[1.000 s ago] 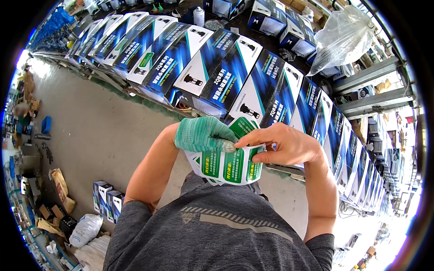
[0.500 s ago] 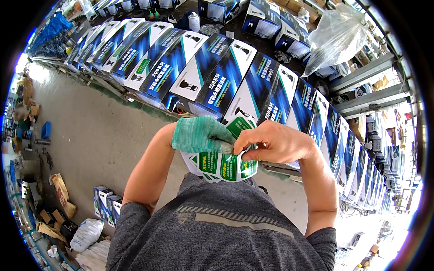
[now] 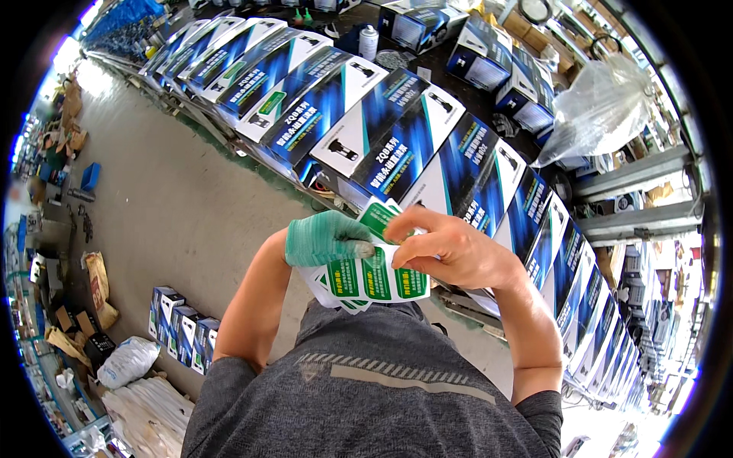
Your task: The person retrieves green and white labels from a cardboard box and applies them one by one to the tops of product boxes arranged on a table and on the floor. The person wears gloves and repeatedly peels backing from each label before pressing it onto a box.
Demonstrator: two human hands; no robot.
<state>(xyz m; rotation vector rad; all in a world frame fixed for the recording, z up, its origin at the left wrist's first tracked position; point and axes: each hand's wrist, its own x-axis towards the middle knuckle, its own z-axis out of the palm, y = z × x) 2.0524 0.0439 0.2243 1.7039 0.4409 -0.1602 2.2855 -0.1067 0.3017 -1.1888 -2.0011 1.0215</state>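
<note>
My left hand [image 3: 327,238], in a green knit glove with greyish fingertips, is closed on a stack of green-and-white sticker sheets [image 3: 376,276] in front of my chest. Its thumb lies across the top sheet. The upper part of a sheet shows beyond the glove, between both hands. My bare right hand [image 3: 452,248] is at the sheets' right edge. Its index finger and thumb stand apart there, the index slightly smeared by motion. Just beyond my hands runs a row of blue, black and white printed cartons [image 3: 416,141]. One carton farther left bears a green sticker [image 3: 270,103].
The carton row curves along a bench from far left to right. Behind it stand a spray can [image 3: 368,43], more cartons and a clear plastic bag [image 3: 603,107] by metal rails. Small cartons [image 3: 183,332] and a white sack [image 3: 128,362] lie on the floor at left.
My right index finger and thumb, close together at the sheets before, are now farther apart. The sheets and my left hand have shifted slightly left, and the view has turned a little.
</note>
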